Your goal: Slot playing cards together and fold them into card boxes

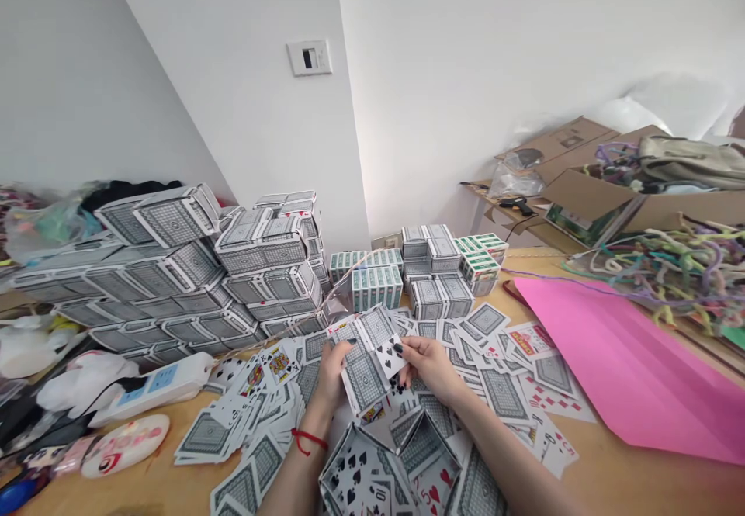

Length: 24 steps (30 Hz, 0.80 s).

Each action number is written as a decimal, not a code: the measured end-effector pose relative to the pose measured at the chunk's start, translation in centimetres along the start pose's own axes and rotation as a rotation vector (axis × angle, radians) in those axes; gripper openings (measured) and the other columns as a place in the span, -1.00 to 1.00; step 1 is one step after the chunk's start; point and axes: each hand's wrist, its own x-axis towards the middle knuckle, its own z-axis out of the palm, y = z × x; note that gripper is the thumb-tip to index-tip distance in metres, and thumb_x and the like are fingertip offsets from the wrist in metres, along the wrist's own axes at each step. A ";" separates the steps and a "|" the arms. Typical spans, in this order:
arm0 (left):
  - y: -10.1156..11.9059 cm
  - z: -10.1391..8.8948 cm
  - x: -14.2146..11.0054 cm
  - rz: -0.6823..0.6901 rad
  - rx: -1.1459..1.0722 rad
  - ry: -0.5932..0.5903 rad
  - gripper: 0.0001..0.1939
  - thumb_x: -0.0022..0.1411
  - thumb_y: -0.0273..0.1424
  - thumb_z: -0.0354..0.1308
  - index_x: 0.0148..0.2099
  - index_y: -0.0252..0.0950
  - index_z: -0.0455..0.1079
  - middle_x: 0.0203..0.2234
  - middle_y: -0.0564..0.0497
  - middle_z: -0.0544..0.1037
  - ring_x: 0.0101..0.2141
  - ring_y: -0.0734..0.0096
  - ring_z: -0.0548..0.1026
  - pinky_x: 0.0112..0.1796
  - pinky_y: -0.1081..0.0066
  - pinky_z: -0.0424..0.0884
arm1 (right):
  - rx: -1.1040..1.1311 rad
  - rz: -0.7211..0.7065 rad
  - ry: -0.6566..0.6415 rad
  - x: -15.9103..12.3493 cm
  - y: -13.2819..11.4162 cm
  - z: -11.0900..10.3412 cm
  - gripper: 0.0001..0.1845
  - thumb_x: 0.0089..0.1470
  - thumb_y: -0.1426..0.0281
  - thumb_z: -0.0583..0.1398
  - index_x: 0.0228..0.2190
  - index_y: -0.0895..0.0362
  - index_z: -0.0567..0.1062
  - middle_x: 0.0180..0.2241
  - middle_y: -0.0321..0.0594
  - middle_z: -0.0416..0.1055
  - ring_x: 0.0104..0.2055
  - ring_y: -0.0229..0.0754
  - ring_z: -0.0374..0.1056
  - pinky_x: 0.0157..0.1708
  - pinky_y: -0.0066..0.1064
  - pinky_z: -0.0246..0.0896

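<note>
Behind everything, white walls (466, 89), with a switch (309, 58) to the left of the corner. Under the work, a wooden table (628, 481), covered in the middle by many loose cards (505, 393), some face up, some face down. Above these cards, between both hands, a tilted block (362, 382) of folded cards, patterned backs outward. Gripped at its left side by the left hand (331, 372), thumb on top, other fingers mostly hidden (how firmly, cannot tell). Pinched in the right hand (429, 365), between thumb and fingers with almost no gap, a card (386, 356) with black spades, touching the block at its right side. Around the left wrist, a red string (308, 440). Nearer to the body, two open card frames (410, 432), side by side. Further back at left, high piles (174, 283) of similar blocks; toward the middle, green packs (377, 287). At right, a pink sheet (628, 376), with an open carton (599, 198) behind.
</note>
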 end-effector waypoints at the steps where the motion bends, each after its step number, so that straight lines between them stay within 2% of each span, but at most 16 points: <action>1: -0.1 0.0 0.0 0.003 -0.004 -0.003 -0.86 -0.16 -0.38 0.11 -0.66 -0.28 0.41 -0.63 0.05 0.39 -0.42 0.30 0.37 -0.31 0.41 0.27 | 0.006 0.005 0.002 0.0 -0.1 0.1 -0.56 -0.15 0.00 0.17 -0.56 0.16 0.34 -0.75 -0.33 0.37 -0.74 -0.32 0.27 -0.69 -0.51 0.15; 6: -1.0 -0.2 0.3 0.065 -0.015 -0.005 -0.94 -0.28 -0.49 0.18 -0.69 -0.25 0.42 -0.61 0.05 0.40 -0.38 0.27 0.37 -0.27 0.42 0.25 | 0.028 0.025 0.001 -0.1 -0.2 0.3 -0.55 -0.18 0.00 0.19 -0.59 0.16 0.33 -0.75 -0.31 0.38 -0.73 -0.33 0.27 -0.69 -0.53 0.13; 10: -1.2 -0.1 0.6 0.019 -0.158 -0.010 -0.96 -0.22 -0.48 0.17 -0.60 -0.27 0.44 -0.51 0.02 0.49 -0.28 0.23 0.42 -0.26 0.44 0.28 | 0.000 0.044 -0.014 0.0 -0.1 0.1 -0.55 -0.19 0.00 0.20 -0.60 0.16 0.33 -0.77 -0.35 0.34 -0.73 -0.33 0.25 -0.70 -0.53 0.09; 14: -0.8 0.1 0.8 -0.079 -0.380 -0.173 -0.72 -0.13 -0.47 0.12 -0.29 -0.30 0.49 -0.29 -0.02 0.55 -0.20 0.21 0.45 -0.24 0.40 0.32 | -0.043 0.065 -0.036 -0.2 -0.5 0.0 -0.56 -0.19 0.01 0.20 -0.58 0.17 0.37 -0.80 -0.40 0.27 -0.75 -0.34 0.21 -0.72 -0.53 0.05; 17: -0.8 0.0 0.8 -0.128 -0.418 -0.230 -0.58 -0.11 -0.46 0.14 -0.11 -0.31 0.45 -0.25 -0.04 0.56 -0.20 0.19 0.48 -0.20 0.35 0.34 | -0.069 0.055 -0.052 -0.4 -0.9 -0.1 -0.59 -0.17 0.04 0.20 -0.61 0.16 0.37 -0.80 -0.40 0.26 -0.75 -0.33 0.21 -0.73 -0.52 0.04; 21: -0.8 -0.2 0.9 -0.219 -0.393 -0.289 -0.56 -0.10 -0.41 0.20 -0.08 -0.31 0.45 -0.31 -0.07 0.59 -0.28 0.18 0.52 -0.22 0.31 0.37 | -0.071 0.069 -0.056 -0.5 -1.1 -0.2 -0.59 -0.19 0.05 0.21 -0.64 0.16 0.36 -0.79 -0.38 0.27 -0.74 -0.31 0.23 -0.73 -0.51 0.05; 24: -0.5 -0.3 1.1 -0.206 -0.374 -0.320 -0.58 -0.09 -0.41 0.23 -0.10 -0.31 0.46 -0.29 -0.09 0.59 -0.28 0.18 0.52 -0.20 0.31 0.36 | -0.077 0.083 -0.058 -0.4 -1.0 -0.2 -0.58 -0.21 0.04 0.22 -0.66 0.15 0.35 -0.80 -0.38 0.26 -0.73 -0.28 0.25 -0.73 -0.49 0.08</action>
